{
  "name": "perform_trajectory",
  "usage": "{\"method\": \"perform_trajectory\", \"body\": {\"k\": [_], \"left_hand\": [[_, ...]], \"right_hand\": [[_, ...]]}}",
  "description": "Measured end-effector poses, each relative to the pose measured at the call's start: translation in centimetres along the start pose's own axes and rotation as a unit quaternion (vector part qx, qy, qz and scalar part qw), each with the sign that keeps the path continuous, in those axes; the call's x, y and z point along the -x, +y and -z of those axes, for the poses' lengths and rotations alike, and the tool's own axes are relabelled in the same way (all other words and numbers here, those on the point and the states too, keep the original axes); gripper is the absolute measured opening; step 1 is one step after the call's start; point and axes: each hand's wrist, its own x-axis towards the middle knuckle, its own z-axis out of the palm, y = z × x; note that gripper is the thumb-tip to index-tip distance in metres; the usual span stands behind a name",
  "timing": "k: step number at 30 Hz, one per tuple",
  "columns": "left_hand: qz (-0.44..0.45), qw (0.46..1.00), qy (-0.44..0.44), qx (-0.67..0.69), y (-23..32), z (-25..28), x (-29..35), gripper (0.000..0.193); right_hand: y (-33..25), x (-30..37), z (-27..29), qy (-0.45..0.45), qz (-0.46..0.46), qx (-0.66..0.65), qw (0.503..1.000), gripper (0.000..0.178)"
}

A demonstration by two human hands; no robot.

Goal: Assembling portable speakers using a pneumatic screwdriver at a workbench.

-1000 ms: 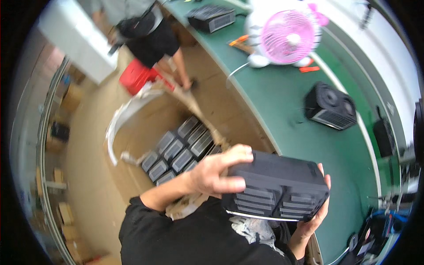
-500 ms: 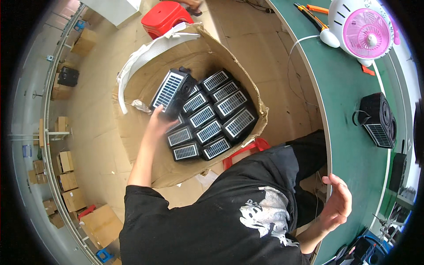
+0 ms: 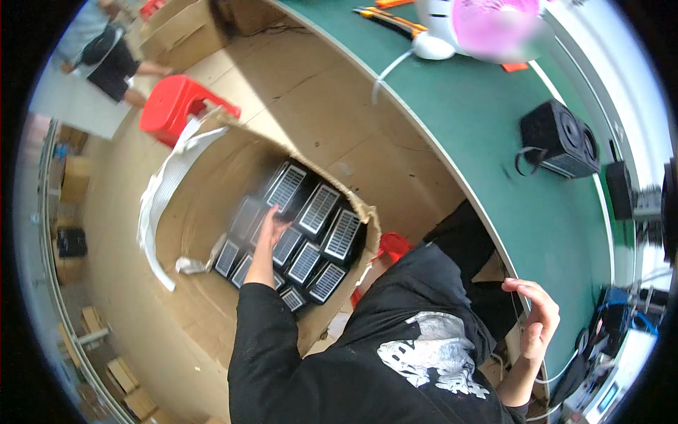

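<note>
Inside a large cardboard box point(image 3: 194, 311), my left hand point(image 3: 268, 233) is at a black speaker with a solar panel point(image 3: 247, 220), smeared by motion. The fingers seem to grip its edge, partly hidden. Several like speakers lie in rows around it, panels up, among them one solar speaker point(image 3: 304, 263) just right of the hand. My right hand point(image 3: 539, 321) is held at the edge of the green table point(image 3: 459, 120), empty, with its fingers loosely stretched. Farther along that table stands another black speaker point(image 3: 559, 139) with two round cones and a strap.
A pink and white fan point(image 3: 494, 28) and a cutter knife point(image 3: 392, 21) are at the table's far end. A red stool point(image 3: 176, 109) stands beyond the box. Another person point(image 3: 113, 60) is at the far left. Blue and black equipment point(image 3: 621, 318) sits at the right.
The speaker at my left hand has gone from tilted above the others to lower among them. My view has turned, and a person has come into it. My right hand stays by the table edge.
</note>
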Motion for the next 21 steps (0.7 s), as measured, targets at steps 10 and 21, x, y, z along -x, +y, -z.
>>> {"method": "perform_trajectory", "body": {"k": [10, 21], "left_hand": [[0.027, 0.997, 0.015, -0.075, -2.7, 3.9, -4.5, 0.067], [-0.672, 0.651, 0.176, -0.307, 11.4, -18.9, 18.1, 0.037]], "right_hand": [[1.0, 8.4, 8.6, 0.241, 0.011, 0.056, 0.969, 0.067], [-3.6, 16.0, 25.9, 0.699, 0.207, 0.19, 0.658, 0.03]]}}
